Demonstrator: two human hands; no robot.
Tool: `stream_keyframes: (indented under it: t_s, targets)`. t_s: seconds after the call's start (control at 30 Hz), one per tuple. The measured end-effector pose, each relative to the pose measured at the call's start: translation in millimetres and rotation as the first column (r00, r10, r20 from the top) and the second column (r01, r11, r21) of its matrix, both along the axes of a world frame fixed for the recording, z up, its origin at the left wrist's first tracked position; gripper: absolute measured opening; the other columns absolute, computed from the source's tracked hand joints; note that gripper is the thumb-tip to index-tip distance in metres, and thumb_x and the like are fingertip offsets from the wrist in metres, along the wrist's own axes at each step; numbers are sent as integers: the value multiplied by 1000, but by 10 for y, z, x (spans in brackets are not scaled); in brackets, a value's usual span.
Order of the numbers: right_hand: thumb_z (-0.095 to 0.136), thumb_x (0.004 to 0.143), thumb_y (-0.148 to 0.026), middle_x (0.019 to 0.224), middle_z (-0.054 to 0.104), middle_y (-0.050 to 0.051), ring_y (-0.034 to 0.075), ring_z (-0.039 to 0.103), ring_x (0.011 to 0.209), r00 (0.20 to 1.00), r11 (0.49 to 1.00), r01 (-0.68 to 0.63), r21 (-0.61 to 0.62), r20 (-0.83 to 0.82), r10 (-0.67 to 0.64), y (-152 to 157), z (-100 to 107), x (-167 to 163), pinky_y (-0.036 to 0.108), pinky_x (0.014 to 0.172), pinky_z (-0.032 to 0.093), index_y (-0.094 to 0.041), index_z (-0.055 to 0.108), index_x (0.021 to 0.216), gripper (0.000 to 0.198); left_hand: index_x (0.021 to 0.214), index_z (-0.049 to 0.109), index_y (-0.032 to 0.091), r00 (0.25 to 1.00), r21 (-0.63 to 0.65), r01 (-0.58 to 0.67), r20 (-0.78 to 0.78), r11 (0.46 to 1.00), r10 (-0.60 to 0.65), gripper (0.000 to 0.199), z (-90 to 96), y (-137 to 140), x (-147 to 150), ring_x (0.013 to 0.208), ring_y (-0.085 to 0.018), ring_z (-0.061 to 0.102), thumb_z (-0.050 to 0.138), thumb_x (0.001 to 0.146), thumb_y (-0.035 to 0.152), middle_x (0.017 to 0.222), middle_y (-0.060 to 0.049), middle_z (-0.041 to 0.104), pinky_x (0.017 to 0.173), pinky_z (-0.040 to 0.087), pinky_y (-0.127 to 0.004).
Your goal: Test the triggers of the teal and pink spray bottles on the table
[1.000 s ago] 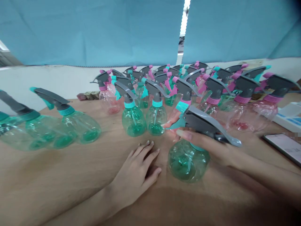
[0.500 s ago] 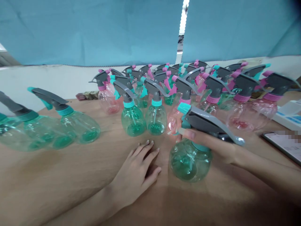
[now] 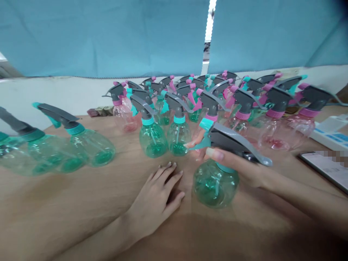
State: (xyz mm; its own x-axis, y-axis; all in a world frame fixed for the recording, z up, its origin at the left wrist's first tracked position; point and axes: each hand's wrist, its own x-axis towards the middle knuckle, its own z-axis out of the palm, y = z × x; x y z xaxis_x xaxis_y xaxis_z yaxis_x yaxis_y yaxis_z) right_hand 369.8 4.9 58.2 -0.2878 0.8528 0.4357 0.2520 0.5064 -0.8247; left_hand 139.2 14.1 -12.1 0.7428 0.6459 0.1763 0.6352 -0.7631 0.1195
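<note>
My right hand [image 3: 241, 166] grips a green spray bottle [image 3: 216, 186] around the neck, just under its grey and turquoise spray head. The thumb lies across the near side and some fingers are hidden behind the bottle. Its nozzle points to the left. My left hand [image 3: 156, 195] rests flat on the wooden table [image 3: 89, 214], fingers spread a little, holding nothing. Just beyond the left fingertips stand two green spray bottles [image 3: 153, 139] with turquoise collars, side by side.
Behind them crowd several pink and green spray bottles [image 3: 280, 134]. More green bottles [image 3: 92, 148] stand at the left. On the right lie a phone [image 3: 326, 170] and a white and blue object [image 3: 331, 132]. A blue cloth [image 3: 108, 36] hangs at the back.
My right hand has shifted slightly left with the green spray bottle still in its grip. My left hand stays in place on the table.
</note>
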Motion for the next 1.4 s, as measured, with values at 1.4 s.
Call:
stream_keyframes:
  t_s: [1.4]
  targets:
    - [67, 71, -59, 95, 64, 8, 26, 60, 88, 820, 948, 266, 176, 476, -318, -245, -170, -281, 42, 76, 48, -18, 58, 99, 50, 130, 50, 18, 992, 14, -47, 117, 999, 45, 37, -30, -46, -624, 126, -27, 46, 45, 97, 35, 137, -11, 51, 104, 36, -44]
